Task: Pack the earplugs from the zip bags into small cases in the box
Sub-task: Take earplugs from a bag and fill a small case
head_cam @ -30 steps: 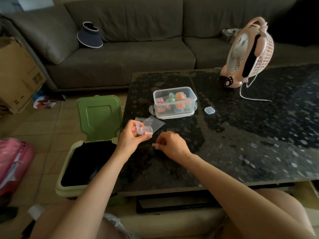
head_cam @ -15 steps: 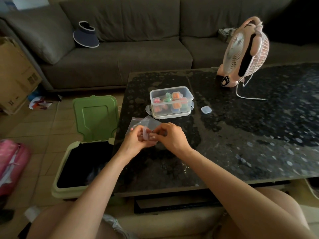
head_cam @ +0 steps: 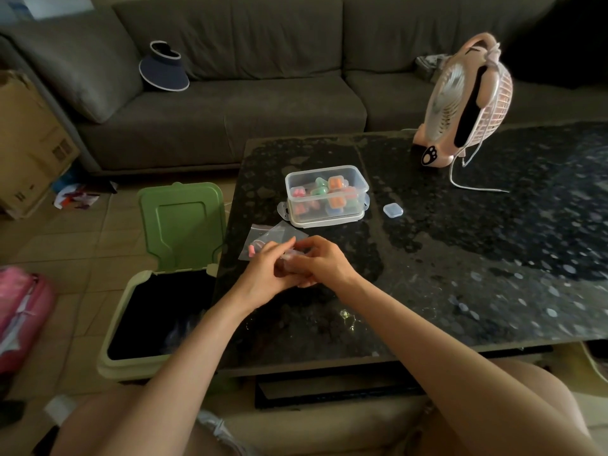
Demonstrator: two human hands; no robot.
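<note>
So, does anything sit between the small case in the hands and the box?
Nothing blocks it. The left hand and right hand hold the small case near the box; only zip bags lie flat on the table between them, and the box looks open-topped.

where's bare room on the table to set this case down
Widest bare stretch of the black speckled stone table: right of the right hand, in front of the pink fan. A smaller patch lies between both hands, which hold a small clear case, and the near edge. Crowded beyond the left hand: zip bags, clear plastic box, a loose square case.
</note>
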